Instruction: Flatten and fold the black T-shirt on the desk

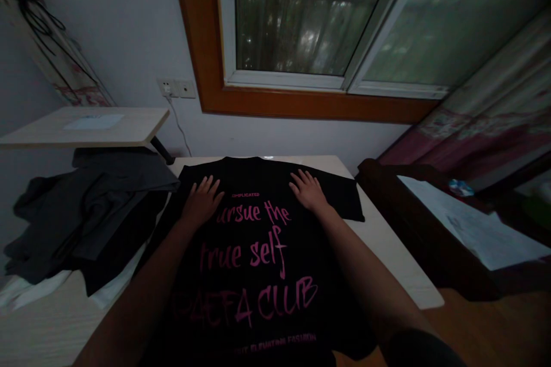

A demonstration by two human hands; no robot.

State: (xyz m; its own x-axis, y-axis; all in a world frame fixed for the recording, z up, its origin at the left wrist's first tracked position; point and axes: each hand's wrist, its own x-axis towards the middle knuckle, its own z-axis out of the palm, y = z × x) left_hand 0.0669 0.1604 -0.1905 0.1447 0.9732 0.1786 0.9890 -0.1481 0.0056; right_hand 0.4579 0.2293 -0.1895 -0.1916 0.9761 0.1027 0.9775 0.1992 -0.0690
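A black T-shirt [253, 275] with pink lettering lies spread over the table, its neckline toward the wall and its lower part reaching the near edge of the view. My left hand [202, 200] rests flat on its upper left part, fingers spread. On the upper right part my right hand [307, 189] also lies flat, with its fingers apart. Neither hand grips the cloth. The right sleeve lies stretched out past my right hand, while my left forearm covers part of the left side.
The pale table [400, 264] stands against the wall under a window [301, 28]. At left, dark folded clothes [90, 206] are piled below a raised shelf [142, 132]. A charger cable [178, 126] hangs from the socket. Dark furniture with a white sheet [465, 223] is at right.
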